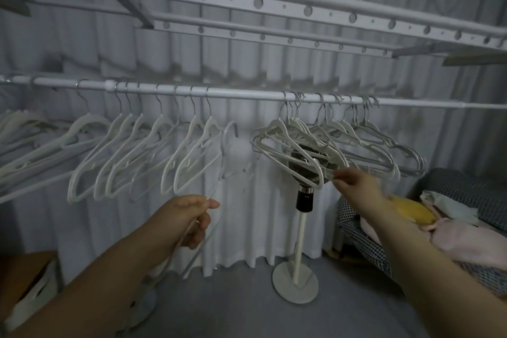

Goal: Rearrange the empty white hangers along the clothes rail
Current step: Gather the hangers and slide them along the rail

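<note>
Both my hands are on white hangers below the clothes rail [247,95].
My left hand [192,219] curls its fingers round a loose hanger [224,151], whose hook is off the rail, between the left row [137,145] and the right cluster [356,134]. My right hand [354,186] pinches that cluster's front hanger.

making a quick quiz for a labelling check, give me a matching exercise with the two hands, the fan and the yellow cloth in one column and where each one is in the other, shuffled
Column one
1 left hand
2 right hand
3 standing fan
4 yellow cloth

Column two
a lies on the checked seat
b stands on the floor behind the right bunch of hangers
c grips a white hanger that is off the clothes rail
d reaches the lower end of the right bunch of hangers

Pairs: 1-c, 2-d, 3-b, 4-a
</note>
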`<action>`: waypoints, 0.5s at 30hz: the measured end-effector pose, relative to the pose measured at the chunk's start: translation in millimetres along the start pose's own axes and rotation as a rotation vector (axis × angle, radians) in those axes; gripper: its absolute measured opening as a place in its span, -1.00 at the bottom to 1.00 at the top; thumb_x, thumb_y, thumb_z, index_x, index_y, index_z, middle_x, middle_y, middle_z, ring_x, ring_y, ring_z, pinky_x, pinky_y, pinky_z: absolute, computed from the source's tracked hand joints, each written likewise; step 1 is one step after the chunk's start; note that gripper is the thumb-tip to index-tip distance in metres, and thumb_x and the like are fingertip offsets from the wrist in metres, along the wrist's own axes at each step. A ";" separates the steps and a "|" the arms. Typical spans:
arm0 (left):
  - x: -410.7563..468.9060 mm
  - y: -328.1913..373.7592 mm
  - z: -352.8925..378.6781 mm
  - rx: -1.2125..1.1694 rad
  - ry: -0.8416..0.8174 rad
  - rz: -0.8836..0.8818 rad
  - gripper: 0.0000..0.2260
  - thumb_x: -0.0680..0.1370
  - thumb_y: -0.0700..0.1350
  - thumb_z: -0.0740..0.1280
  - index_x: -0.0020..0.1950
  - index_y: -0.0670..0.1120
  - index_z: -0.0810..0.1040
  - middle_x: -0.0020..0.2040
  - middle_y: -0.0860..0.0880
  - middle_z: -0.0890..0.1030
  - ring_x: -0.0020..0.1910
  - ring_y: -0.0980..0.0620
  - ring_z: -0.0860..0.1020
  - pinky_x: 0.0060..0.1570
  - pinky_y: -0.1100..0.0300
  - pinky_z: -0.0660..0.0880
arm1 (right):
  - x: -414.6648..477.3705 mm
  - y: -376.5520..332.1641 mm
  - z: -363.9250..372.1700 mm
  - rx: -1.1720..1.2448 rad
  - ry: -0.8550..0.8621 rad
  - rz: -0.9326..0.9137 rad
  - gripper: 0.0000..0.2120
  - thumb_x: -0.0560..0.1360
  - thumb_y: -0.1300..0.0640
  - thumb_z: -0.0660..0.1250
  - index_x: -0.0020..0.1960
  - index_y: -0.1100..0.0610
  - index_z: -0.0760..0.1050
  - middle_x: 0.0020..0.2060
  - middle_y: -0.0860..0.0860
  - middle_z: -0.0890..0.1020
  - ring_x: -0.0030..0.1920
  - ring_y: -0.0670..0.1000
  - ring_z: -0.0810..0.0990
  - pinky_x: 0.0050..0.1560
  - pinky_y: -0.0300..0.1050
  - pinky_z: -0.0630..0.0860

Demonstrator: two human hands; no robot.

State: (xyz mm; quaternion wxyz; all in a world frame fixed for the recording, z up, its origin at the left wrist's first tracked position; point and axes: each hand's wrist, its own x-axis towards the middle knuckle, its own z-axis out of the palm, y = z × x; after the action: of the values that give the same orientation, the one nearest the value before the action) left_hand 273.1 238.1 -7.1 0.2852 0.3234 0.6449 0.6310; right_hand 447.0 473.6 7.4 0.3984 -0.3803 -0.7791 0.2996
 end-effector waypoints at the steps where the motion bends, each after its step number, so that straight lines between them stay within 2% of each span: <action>1: 6.2 2.3 1.8 -0.020 0.023 0.015 -0.78 0.59 -0.24 0.12 -0.18 -0.16 0.52 -0.63 0.04 0.41 -0.72 0.15 0.30 -0.68 0.41 0.22 | 6.1 -0.5 5.4 -0.012 -0.003 -0.009 -0.70 0.52 0.30 0.23 0.24 0.31 0.46 0.17 0.22 0.56 0.17 0.16 0.52 0.01 -0.16 0.39; 3: 21.2 6.7 6.1 -0.035 0.056 0.050 -0.79 0.58 -0.24 0.12 -0.18 -0.16 0.51 -0.64 0.04 0.39 -0.74 0.15 0.27 -0.68 0.44 0.19 | 20.1 -1.9 16.1 -0.039 -0.009 -0.032 -0.68 0.53 0.27 0.22 0.28 0.27 0.42 0.19 0.21 0.54 0.18 0.16 0.51 -0.01 -0.17 0.38; 7: 51.6 12.9 20.8 -0.028 0.076 0.111 -0.78 0.59 -0.24 0.10 -0.15 -0.12 0.50 -0.67 0.03 0.37 -0.75 0.17 0.23 -0.69 0.45 0.16 | 54.7 -4.4 29.2 -0.138 0.020 -0.117 -0.65 0.52 0.22 0.25 0.30 0.22 0.42 0.21 0.16 0.55 0.22 0.14 0.51 0.13 -0.11 0.41; 9: 67.2 16.4 30.1 -0.020 0.085 0.149 -0.78 0.60 -0.23 0.09 -0.13 -0.10 0.50 -0.68 0.03 0.36 -0.75 0.18 0.23 -0.69 0.44 0.16 | 72.6 -4.0 31.8 -0.197 0.008 -0.152 -0.66 0.51 0.23 0.24 0.28 0.22 0.43 0.09 0.16 0.60 0.12 0.16 0.55 0.11 -0.03 0.45; 11: 85.6 21.6 39.9 -0.031 0.110 0.173 -0.78 0.60 -0.22 0.09 -0.12 -0.10 0.50 -0.68 0.04 0.35 -0.75 0.19 0.21 -0.70 0.44 0.15 | 89.4 -0.2 33.6 -0.213 -0.025 -0.180 -0.68 0.50 0.29 0.21 0.25 0.26 0.44 -0.11 0.13 0.58 -0.05 0.14 0.54 0.04 0.00 0.47; 12: 95.8 24.5 45.0 -0.044 0.130 0.179 -0.78 0.60 -0.22 0.08 -0.13 -0.10 0.49 -0.69 0.03 0.35 -0.75 0.19 0.21 -0.71 0.44 0.14 | 96.9 2.8 34.1 -0.214 -0.039 -0.197 -0.69 0.49 0.32 0.20 0.23 0.28 0.45 -0.11 0.14 0.58 -0.05 0.14 0.54 0.02 -0.03 0.47; 15: 126.5 35.3 61.7 -0.086 0.192 0.190 -0.77 0.60 -0.23 0.08 -0.16 -0.10 0.48 -0.71 0.03 0.34 -0.77 0.20 0.20 -0.72 0.47 0.11 | 116.3 13.8 31.8 -0.218 -0.018 -0.272 -0.70 0.50 0.36 0.18 0.22 0.29 0.47 0.14 0.20 0.57 0.15 0.17 0.52 0.08 -0.14 0.41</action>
State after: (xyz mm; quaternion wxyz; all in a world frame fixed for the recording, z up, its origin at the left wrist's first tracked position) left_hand 243.6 375.0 30.7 0.1748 0.3088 0.6080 0.7102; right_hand 379.1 572.5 26.4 0.3845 -0.3095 -0.8549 0.1599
